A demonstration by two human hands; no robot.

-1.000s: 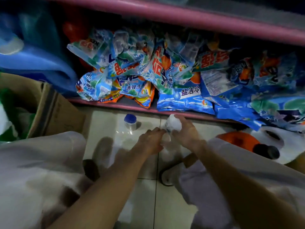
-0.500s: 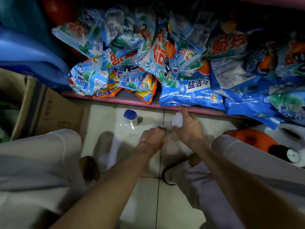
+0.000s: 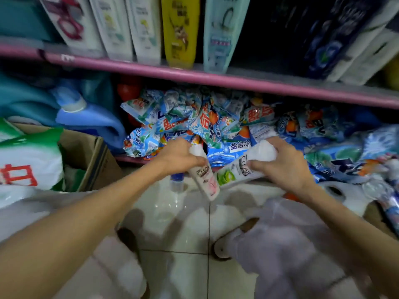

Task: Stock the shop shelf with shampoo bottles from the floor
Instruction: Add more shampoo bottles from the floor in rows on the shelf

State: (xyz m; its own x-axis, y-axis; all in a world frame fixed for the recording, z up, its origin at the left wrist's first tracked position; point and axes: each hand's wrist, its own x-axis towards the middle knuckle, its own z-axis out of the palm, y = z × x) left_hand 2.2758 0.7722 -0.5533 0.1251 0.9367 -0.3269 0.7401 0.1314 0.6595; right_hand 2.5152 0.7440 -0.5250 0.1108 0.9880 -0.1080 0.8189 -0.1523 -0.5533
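Both hands loaded. My left hand [image 3: 179, 156] is wrapped round the cap end of a white plastic shampoo bottle with a pink flower label [image 3: 205, 178], base hanging down toward the tiled floor [image 3: 190, 223]. My right hand [image 3: 285, 167] grips the cap end of a second white plastic shampoo bottle with a green label [image 3: 235, 172], lying near horizontal, its base just beside the first bottle. Both are off the floor, in front of the lower shelf full of blue detergent pouches [image 3: 216, 130].

Handling guess: small rigid bottles, light, smooth plastic, likely slick. A cap-end hold lets the body swing; I'd shift to mid-body before setting them down.

Target is probably the upper pink-edged shelf [image 3: 216, 77], where tall upright bottles [image 3: 179, 29] already stand, with a dark gap to the right of the pale blue one [image 3: 224, 31].

A clear blue-capped bottle [image 3: 177, 180] stands on the floor below my left hand; a brown cardboard box [image 3: 92, 156] sits left.
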